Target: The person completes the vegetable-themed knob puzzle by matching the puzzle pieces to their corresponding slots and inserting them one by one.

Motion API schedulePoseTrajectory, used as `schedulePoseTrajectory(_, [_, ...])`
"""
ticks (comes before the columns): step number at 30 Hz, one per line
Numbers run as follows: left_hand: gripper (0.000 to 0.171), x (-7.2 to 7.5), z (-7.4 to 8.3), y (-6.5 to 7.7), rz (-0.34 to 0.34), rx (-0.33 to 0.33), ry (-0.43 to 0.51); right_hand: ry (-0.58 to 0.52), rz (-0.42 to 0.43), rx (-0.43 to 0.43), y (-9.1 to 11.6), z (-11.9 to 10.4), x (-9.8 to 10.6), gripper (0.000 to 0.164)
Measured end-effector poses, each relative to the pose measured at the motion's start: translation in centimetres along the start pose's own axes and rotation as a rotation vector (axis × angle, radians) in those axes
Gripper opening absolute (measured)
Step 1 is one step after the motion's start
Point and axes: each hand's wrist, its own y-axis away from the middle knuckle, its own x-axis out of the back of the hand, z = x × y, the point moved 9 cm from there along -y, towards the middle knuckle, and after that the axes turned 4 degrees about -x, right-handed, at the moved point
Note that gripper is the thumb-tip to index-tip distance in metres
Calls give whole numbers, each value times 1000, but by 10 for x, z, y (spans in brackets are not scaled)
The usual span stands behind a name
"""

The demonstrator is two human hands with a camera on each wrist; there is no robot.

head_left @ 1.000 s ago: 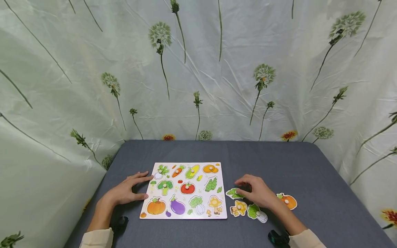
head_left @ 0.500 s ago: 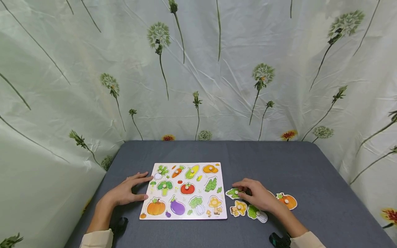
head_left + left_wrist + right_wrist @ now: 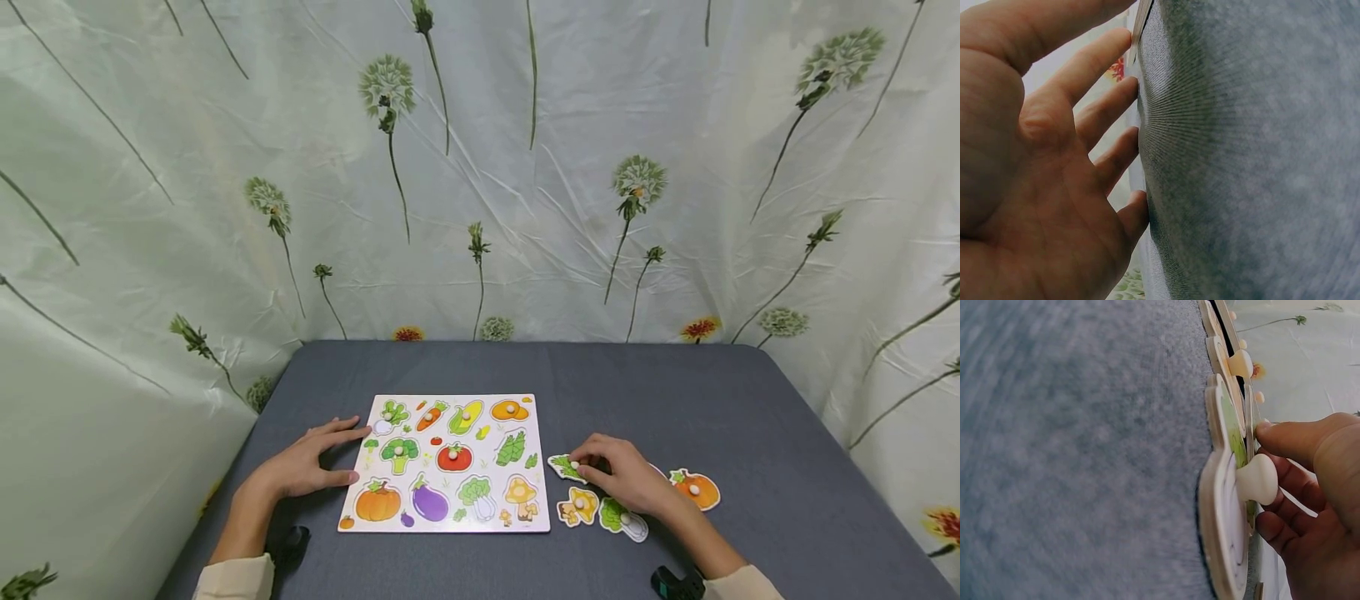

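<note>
Left hand (image 3: pixel 307 460): spread wide, thumb and forefinger at the left edge of the puzzle board (image 3: pixel 481 464).
Right hand (image 3: pixel 621 472): narrowed, pinching the green vegetable piece (image 3: pixel 563 468) (its knob partly hidden).
Green vegetable piece: just right of the puzzle board; whether it touches the bench (image 3: pixel 637 383), I can't tell.
Nearby: mushroom piece (image 3: pixel 581 506), bok choy piece (image 3: pixel 621 518), pumpkin piece (image 3: pixel 697 489).

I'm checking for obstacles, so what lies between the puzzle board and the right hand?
In the head view, a green leafy piece at the fingers of the right hand, then a narrow strip of grey cloth.
</note>
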Motion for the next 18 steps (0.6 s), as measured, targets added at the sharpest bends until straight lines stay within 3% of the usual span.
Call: schedulePoseTrajectory(18, [80, 0, 1, 0, 0, 8, 2, 26, 214, -118, 1, 7, 18, 6])
